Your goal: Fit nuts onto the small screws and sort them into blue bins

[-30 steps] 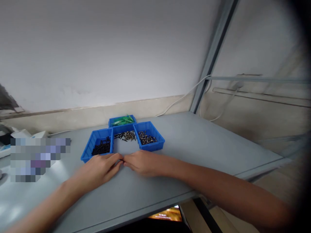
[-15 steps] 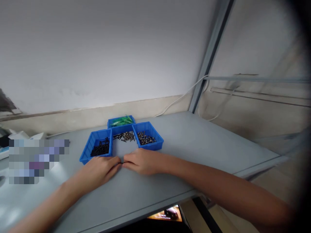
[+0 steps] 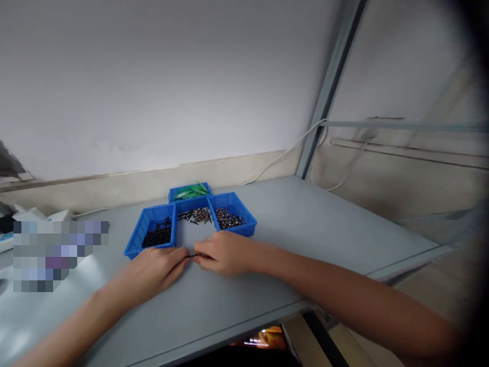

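Between my fingertips, low over the grey table, is a thin dark piece (image 3: 192,256). My left hand (image 3: 163,265) pinches its left end and my right hand (image 3: 219,253) pinches its right end. Black parts fill the near side of the left blue bin (image 3: 132,239), just behind my left hand. The right blue bin (image 3: 249,224), behind my right hand, holds small metallic parts. A loose pile of metallic and dark pieces (image 3: 200,215) lies between the bins. Green parts lie in the back blue bin (image 3: 191,204).
The grey table (image 3: 305,219) runs back to the wall. A metal post (image 3: 324,97) and a white cable (image 3: 273,160) stand at the right rear. Blurred-out items and white objects lie at left. A lit screen (image 3: 267,338) shows below the table's front edge.
My hands are slightly farther apart, and more of the thin dark piece shows between them. The picture on the lit screen has changed.
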`<action>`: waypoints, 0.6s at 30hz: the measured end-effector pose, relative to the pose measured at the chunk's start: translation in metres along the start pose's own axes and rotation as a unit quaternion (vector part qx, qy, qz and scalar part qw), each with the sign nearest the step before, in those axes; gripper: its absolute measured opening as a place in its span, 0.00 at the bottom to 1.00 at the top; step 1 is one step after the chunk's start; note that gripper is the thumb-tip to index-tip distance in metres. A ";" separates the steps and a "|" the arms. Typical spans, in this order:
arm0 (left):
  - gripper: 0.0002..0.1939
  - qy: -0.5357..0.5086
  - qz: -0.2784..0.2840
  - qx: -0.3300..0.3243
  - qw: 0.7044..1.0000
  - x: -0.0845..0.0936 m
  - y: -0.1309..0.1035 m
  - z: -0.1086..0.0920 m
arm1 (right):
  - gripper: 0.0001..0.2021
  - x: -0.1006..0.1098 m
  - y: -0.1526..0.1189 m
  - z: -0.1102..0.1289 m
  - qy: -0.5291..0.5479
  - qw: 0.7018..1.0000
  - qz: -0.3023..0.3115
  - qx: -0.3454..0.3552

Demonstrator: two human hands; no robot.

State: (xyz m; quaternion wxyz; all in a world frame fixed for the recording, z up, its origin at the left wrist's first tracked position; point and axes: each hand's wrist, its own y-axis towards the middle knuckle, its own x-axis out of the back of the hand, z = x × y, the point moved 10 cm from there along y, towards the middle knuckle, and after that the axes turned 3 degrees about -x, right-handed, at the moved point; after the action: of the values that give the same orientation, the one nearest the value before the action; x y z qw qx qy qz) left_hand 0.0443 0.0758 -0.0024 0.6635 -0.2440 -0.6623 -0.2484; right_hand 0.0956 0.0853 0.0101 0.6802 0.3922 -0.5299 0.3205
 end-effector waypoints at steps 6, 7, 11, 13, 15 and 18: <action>0.16 -0.004 -0.045 -0.020 0.999 0.010 -0.002 -0.005 | 0.13 -0.008 0.001 -0.001 -0.018 1.000 0.019 -0.001; 0.15 -0.003 -0.055 -0.029 0.998 0.011 -0.002 -0.006 | 0.13 -0.009 0.002 -0.001 -0.022 1.000 0.020 0.001; 0.14 -0.006 -0.088 -0.071 0.994 0.013 -0.002 -0.013 | 0.13 -0.013 0.003 0.001 -0.022 0.999 0.024 0.023; 0.13 -0.012 -0.096 -0.082 0.992 0.015 -0.002 -0.016 | 0.14 -0.013 0.004 0.001 -0.011 0.999 0.022 0.028; 0.10 -0.016 -0.093 -0.077 0.993 0.017 -0.003 -0.017 | 0.14 -0.013 0.003 -0.001 0.006 1.000 0.023 0.019; 0.06 -0.021 -0.084 -0.053 0.995 0.019 -0.003 -0.016 | 0.10 -0.010 0.002 -0.003 0.052 0.998 0.028 0.003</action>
State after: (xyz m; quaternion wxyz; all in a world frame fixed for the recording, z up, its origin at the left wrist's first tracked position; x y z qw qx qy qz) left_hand 0.0545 0.0629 0.0160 0.6126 -0.2272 -0.6800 -0.3328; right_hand 0.0925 0.0886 0.0007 0.6960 0.3621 -0.5040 0.3611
